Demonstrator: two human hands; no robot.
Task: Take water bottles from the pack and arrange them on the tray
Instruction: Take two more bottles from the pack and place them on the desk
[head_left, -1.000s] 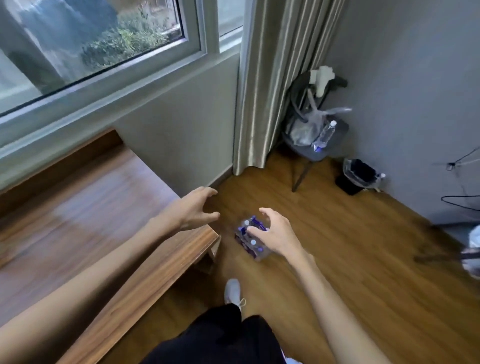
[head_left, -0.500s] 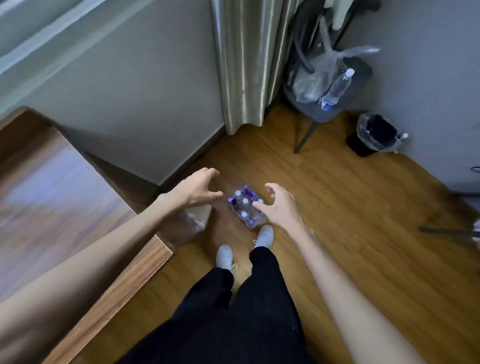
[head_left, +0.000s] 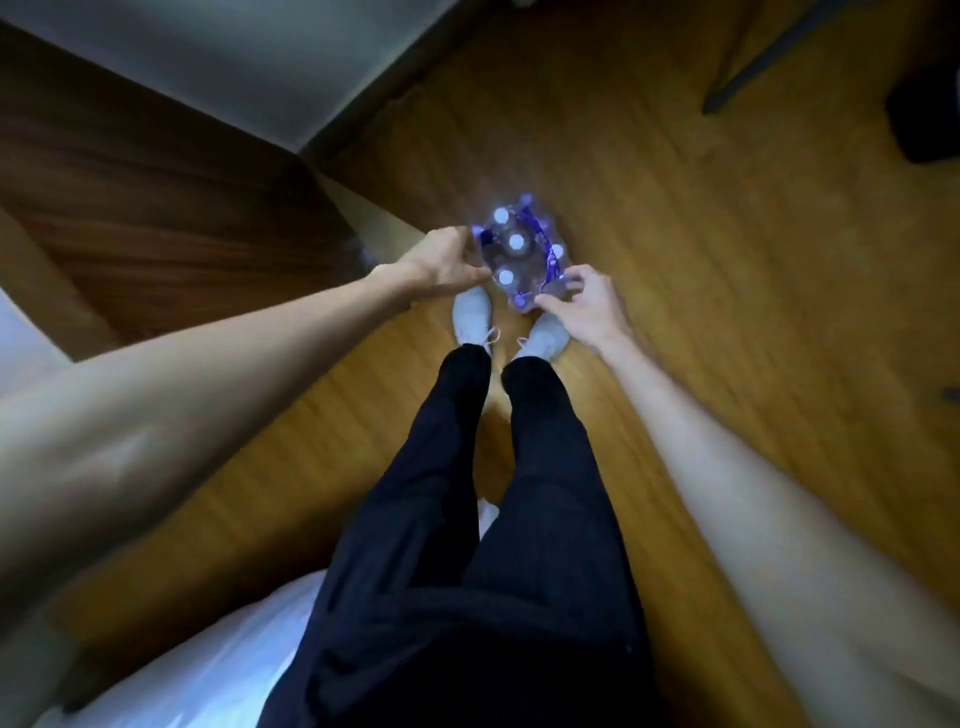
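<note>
Plastic-wrapped pack (head_left: 519, 260) sits between both hands' fingers (head_left: 551, 300).

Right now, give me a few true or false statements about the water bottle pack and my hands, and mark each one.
1. The bottle pack stands on the wooden floor. True.
2. The left hand and right hand are on opposite sides of the pack. True.
3. The pack sits on a tray. False: no tray is in view.
4. The white shoes are far from the pack. False: they are just beside it.
5. The bottle caps are red. False: they look white.
</note>
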